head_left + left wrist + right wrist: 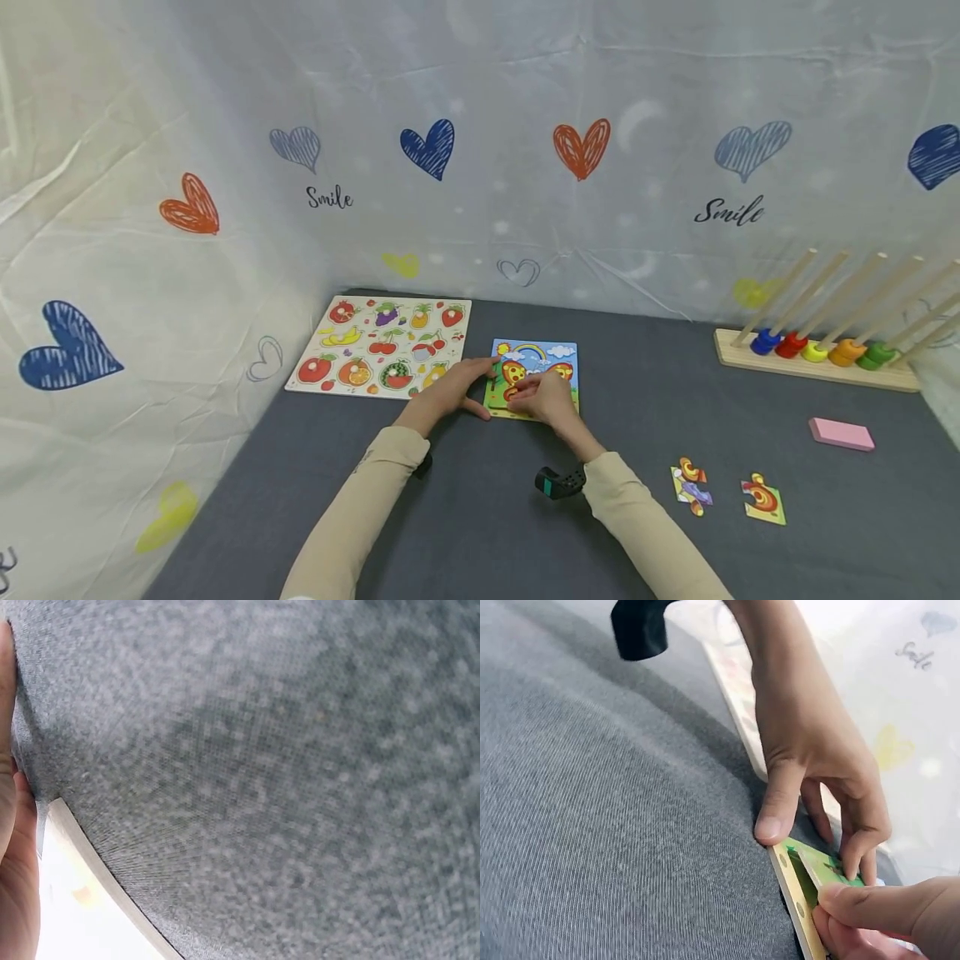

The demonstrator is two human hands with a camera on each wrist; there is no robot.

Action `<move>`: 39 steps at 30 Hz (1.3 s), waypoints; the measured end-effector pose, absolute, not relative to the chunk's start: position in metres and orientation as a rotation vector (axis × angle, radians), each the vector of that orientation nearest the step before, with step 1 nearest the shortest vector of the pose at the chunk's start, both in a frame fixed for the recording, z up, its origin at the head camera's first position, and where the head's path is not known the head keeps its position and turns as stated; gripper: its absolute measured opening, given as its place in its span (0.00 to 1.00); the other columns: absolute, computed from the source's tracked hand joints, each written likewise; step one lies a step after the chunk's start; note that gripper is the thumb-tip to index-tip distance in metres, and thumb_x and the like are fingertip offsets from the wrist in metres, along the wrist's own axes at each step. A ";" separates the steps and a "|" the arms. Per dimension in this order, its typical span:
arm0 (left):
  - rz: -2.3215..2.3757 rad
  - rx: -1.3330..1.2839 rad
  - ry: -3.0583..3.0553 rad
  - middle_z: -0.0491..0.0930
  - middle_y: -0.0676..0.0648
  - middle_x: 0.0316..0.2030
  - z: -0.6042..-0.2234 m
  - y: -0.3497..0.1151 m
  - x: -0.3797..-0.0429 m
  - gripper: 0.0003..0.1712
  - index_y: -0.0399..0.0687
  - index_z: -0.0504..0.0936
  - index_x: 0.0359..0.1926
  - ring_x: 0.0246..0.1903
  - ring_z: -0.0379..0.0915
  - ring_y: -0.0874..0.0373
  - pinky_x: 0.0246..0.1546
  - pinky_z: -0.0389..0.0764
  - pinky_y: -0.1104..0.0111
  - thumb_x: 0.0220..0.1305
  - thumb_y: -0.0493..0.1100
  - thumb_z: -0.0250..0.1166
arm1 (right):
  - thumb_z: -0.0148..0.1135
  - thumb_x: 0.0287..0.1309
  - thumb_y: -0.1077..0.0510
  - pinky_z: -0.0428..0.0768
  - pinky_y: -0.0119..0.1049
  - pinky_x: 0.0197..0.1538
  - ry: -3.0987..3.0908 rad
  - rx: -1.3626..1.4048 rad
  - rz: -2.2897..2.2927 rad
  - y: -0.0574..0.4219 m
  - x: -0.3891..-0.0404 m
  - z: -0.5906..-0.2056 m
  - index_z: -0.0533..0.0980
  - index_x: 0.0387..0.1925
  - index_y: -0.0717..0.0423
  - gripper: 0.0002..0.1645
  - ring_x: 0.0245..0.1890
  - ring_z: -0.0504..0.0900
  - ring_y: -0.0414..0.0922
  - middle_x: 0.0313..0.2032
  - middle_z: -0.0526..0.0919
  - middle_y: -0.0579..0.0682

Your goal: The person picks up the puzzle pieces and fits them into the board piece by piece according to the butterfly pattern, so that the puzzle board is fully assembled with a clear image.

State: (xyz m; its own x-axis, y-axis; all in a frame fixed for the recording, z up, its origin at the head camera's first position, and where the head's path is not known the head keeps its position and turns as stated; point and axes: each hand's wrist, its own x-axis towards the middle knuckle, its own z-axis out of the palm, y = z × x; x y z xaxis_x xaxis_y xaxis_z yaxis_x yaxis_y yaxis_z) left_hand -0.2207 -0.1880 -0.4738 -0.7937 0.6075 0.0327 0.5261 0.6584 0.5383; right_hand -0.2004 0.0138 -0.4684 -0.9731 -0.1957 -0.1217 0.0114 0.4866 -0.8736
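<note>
A small square picture puzzle board (558, 352), printed with a rainbow and a butterfly, lies in front of me. My left hand (453, 388) holds it at the left, with the thumb against the near corner and bent fingers over the side. With thumb and fingers, my right hand (551, 398) pinches a green-edged puzzle piece (814, 870). That piece is tilted up from the yellowish board base (784, 874), whose near strip shows bare. Much of the butterfly is hidden under the right hand. In the left wrist view only part of the left hand (16, 877) shows.
A fruit-printed board (386, 346) lies just left of the puzzle. Two loose puzzle pieces, one with purple (692, 486) and one orange and green (763, 498), lie at right. Beyond them are a pink block (842, 434) and a wooden peg stand (825, 367) with coloured rings.
</note>
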 end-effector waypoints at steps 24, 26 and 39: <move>0.813 0.923 2.711 0.68 0.37 0.64 -0.471 -0.185 -0.224 0.35 0.35 0.74 0.53 0.66 0.60 0.44 0.67 0.62 0.55 0.45 0.45 0.77 | 0.75 0.41 0.70 0.83 0.38 0.31 2.654 -0.356 -1.505 0.014 -0.198 -0.473 0.81 0.32 0.68 0.13 0.26 0.84 0.47 0.26 0.83 0.55; 0.806 0.922 2.708 0.68 0.37 0.64 -0.472 -0.185 -0.224 0.36 0.35 0.73 0.54 0.66 0.59 0.44 0.67 0.61 0.54 0.46 0.45 0.77 | 0.74 0.43 0.69 0.84 0.39 0.31 2.627 -0.352 -1.545 0.017 -0.195 -0.474 0.81 0.34 0.68 0.13 0.28 0.84 0.49 0.28 0.84 0.56; 0.753 0.924 2.707 0.68 0.38 0.64 -0.471 -0.189 -0.223 0.40 0.35 0.71 0.59 0.67 0.58 0.43 0.67 0.60 0.54 0.47 0.46 0.77 | 0.62 0.60 0.67 0.84 0.39 0.42 2.225 -0.301 -1.862 0.074 -0.176 -0.470 0.75 0.48 0.75 0.17 0.41 0.84 0.57 0.41 0.82 0.68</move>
